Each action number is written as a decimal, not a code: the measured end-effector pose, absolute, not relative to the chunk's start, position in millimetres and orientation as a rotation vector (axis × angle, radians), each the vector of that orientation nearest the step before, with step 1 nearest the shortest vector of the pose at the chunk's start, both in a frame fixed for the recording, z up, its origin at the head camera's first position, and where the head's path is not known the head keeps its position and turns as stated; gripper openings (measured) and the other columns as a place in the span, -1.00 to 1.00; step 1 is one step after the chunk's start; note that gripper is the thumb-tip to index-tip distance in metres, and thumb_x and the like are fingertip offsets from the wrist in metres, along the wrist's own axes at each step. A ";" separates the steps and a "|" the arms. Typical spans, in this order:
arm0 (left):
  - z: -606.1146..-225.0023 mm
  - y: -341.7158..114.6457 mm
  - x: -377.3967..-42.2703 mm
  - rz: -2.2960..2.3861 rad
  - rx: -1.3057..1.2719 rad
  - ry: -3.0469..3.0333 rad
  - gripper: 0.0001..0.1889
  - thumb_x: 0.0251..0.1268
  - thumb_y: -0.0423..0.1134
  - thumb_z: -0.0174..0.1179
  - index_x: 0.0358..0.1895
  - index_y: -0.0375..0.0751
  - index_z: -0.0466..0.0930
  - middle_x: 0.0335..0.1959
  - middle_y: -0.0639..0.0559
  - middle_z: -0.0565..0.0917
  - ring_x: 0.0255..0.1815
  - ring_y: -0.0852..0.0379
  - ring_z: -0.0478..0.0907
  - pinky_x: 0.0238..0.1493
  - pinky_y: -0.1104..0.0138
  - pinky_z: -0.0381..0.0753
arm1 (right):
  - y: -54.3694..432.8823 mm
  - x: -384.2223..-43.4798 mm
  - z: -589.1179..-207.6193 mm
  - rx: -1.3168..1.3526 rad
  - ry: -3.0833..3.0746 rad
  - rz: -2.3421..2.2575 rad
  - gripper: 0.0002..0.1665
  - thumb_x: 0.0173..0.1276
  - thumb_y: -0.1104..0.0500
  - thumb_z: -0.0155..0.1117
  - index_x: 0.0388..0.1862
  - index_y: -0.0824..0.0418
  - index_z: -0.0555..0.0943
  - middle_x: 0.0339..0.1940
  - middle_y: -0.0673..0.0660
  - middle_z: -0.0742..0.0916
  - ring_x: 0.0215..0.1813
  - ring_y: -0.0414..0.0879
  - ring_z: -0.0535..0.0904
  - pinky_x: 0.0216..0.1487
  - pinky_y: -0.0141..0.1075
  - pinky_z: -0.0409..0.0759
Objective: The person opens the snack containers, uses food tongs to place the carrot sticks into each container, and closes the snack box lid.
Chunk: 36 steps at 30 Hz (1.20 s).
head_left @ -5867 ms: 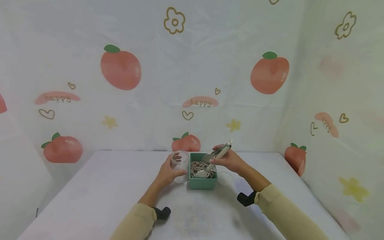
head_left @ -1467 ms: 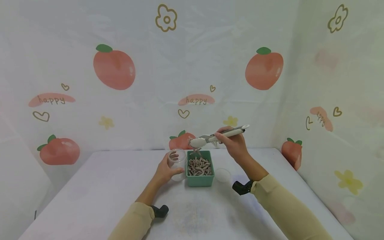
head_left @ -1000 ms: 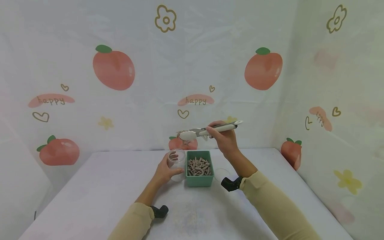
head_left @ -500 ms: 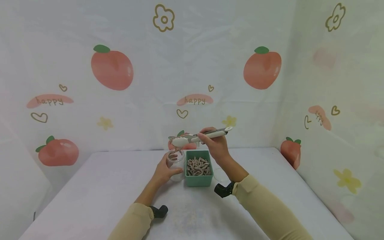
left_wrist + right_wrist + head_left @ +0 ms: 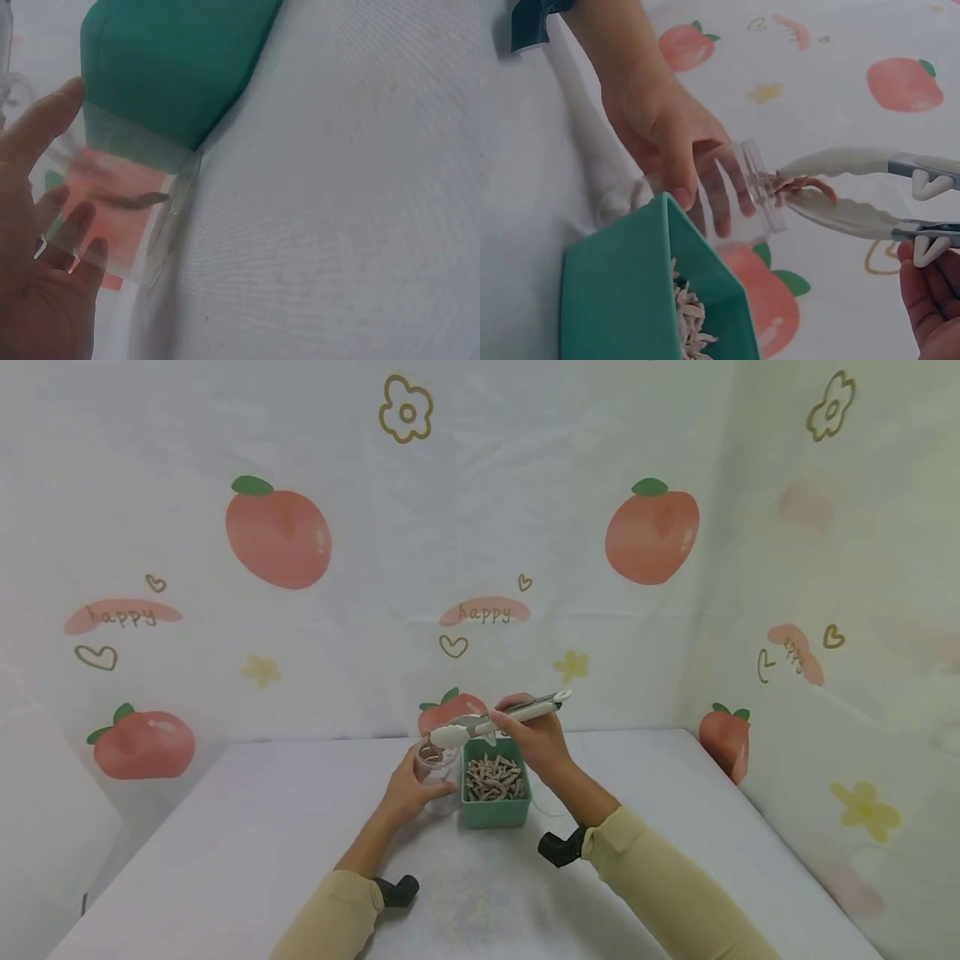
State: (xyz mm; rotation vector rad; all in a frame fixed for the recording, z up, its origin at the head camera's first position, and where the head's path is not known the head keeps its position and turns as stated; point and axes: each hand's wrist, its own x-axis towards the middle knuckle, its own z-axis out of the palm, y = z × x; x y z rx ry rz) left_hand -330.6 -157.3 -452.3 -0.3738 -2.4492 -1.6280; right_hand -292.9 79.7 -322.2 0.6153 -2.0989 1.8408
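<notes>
My left hand [image 5: 408, 789] grips a clear jar [image 5: 441, 797], its thumb and fingers spread round the wall. The right hand [image 5: 538, 739] holds white-and-grey tongs [image 5: 450, 737] level with the jar's mouth. In the right wrist view the tong tips part slightly around a clump of brownish strips [image 5: 802, 187], some of it inside the rim. A dark strip [image 5: 142, 201] shows within the jar in the left wrist view. Right beside the jar stands a green box [image 5: 495, 814], holding many greyish-brown strips [image 5: 495, 777].
A clear round lid [image 5: 549, 808] lies on the white table [image 5: 300, 860], right of the green box and partly hidden by the right arm. Behind the table hangs a white cloth [image 5: 480, 527] printed with peaches.
Earlier the tongs were in the green box. They rose with strips, moved left over the jar, and have now dipped to its mouth. The left hand has kept its hold on the jar.
</notes>
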 end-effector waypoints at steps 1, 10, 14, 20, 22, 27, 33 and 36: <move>-452.9 -157.7 -330.4 -1.640 -0.379 -2.442 0.00 -0.08 -0.22 0.55 0.47 -0.16 0.14 0.32 -0.12 0.41 0.45 -0.10 0.18 0.42 0.01 0.09 | 79.9 -289.3 -319.2 0.617 -2.102 1.849 -0.78 0.31 0.26 0.34 -0.17 0.41 0.62 -0.27 0.17 0.69 -0.25 -0.10 0.54 -0.18 -0.26 0.53; -453.6 -158.5 -331.6 -1.719 -0.465 -2.370 -0.06 -0.07 -0.29 0.54 0.42 -0.19 0.18 0.25 -0.12 0.49 0.35 -0.09 0.36 0.36 0.07 0.23 | 86.6 -285.4 -309.5 0.668 -2.068 1.837 -0.75 0.32 0.32 0.31 -0.13 0.50 0.58 -0.23 0.25 0.69 -0.23 -0.13 0.56 -0.17 -0.31 0.55; -452.9 -157.8 -333.0 -1.706 -0.468 -2.376 -0.07 -0.08 -0.28 0.55 0.41 -0.18 0.20 0.25 -0.12 0.49 0.34 -0.07 0.37 0.36 0.11 0.24 | 93.2 -285.1 -306.9 0.646 -2.066 1.812 -0.75 0.31 0.32 0.31 -0.13 0.49 0.58 -0.24 0.20 0.68 -0.23 -0.12 0.52 -0.18 -0.32 0.50; -451.8 -157.4 -332.8 -1.703 -0.461 -2.375 -0.06 -0.11 -0.28 0.56 0.40 -0.18 0.20 0.24 -0.11 0.49 0.33 -0.04 0.38 0.36 0.16 0.25 | 108.7 -293.5 -314.3 0.639 -2.055 1.813 -0.72 0.31 0.36 0.29 -0.08 0.55 0.54 -0.22 0.26 0.67 -0.24 -0.16 0.52 -0.17 -0.35 0.48; -451.0 -157.3 -332.0 -1.702 -0.462 -2.380 -0.06 -0.10 -0.28 0.56 0.40 -0.19 0.19 0.25 -0.12 0.49 0.34 -0.05 0.37 0.36 0.15 0.24 | 115.2 -300.4 -321.7 0.636 -2.054 1.820 -0.71 0.30 0.37 0.30 -0.07 0.54 0.54 -0.20 0.29 0.67 -0.24 -0.16 0.53 -0.18 -0.35 0.50; -449.8 -156.8 -331.1 -1.703 -0.451 -2.389 -0.06 -0.09 -0.29 0.55 0.40 -0.17 0.19 0.25 -0.12 0.48 0.36 -0.05 0.35 0.36 0.14 0.24 | 129.4 -310.8 -340.2 0.597 -2.103 1.808 -0.66 0.31 0.30 0.34 -0.03 0.51 0.54 -0.13 0.33 0.66 -0.19 -0.12 0.59 -0.16 -0.36 0.54; -450.5 -156.8 -329.9 -1.715 -0.466 -2.373 -0.07 -0.09 -0.30 0.55 0.40 -0.17 0.20 0.24 -0.12 0.49 0.34 -0.06 0.37 0.35 0.12 0.26 | 139.6 -310.2 -356.3 0.558 -2.169 1.784 -0.63 0.29 0.23 0.37 -0.02 0.43 0.55 -0.10 0.29 0.67 -0.11 -0.06 0.62 -0.12 -0.35 0.57; -450.9 -156.9 -328.7 -1.716 -0.478 -2.364 -0.08 -0.08 -0.33 0.54 0.40 -0.18 0.20 0.25 -0.13 0.49 0.34 -0.08 0.37 0.34 0.09 0.26 | 142.5 -310.1 -363.2 0.594 -2.202 1.786 -0.63 0.27 0.23 0.38 -0.02 0.40 0.55 -0.12 0.28 0.67 -0.10 -0.02 0.62 -0.11 -0.32 0.58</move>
